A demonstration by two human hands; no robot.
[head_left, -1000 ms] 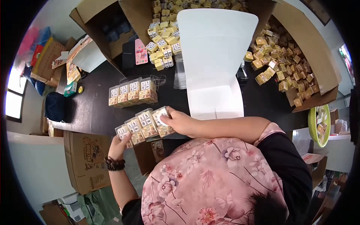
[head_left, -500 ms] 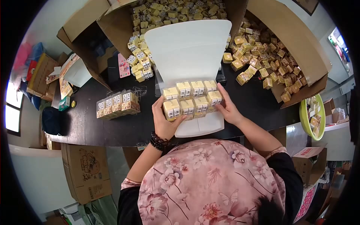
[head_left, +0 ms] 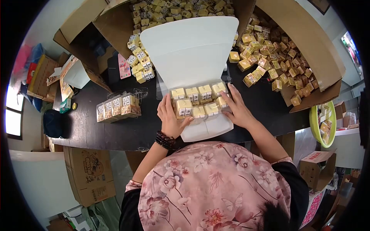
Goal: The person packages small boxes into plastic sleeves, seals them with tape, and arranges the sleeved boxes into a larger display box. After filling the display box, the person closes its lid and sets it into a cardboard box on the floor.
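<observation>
A white box [head_left: 192, 50] stands with its lid raised in front of me on the black table. Several small yellow boxes [head_left: 199, 112] in clear packaging form two rows within it; the front row sits unevenly. My left hand [head_left: 170, 117] is curved around the left end of these rows. At the right end, my right hand [head_left: 236, 109] has its fingers spread, the index finger on a yellow box. Left of the white box rests a clear pack of similar small boxes [head_left: 118, 107].
Behind the lid, a large carton holds many loose yellow boxes [head_left: 175, 10]. A tipped carton [head_left: 316, 42] at the right spills more [head_left: 283, 69]. A pink phone-like item [head_left: 124, 66] lies at the left. A green basket [head_left: 313, 131] stands at the far right edge.
The rows of yellow boxes have gone lower into the white box, the front row most on its right side. My right index finger has moved onto the boxes.
</observation>
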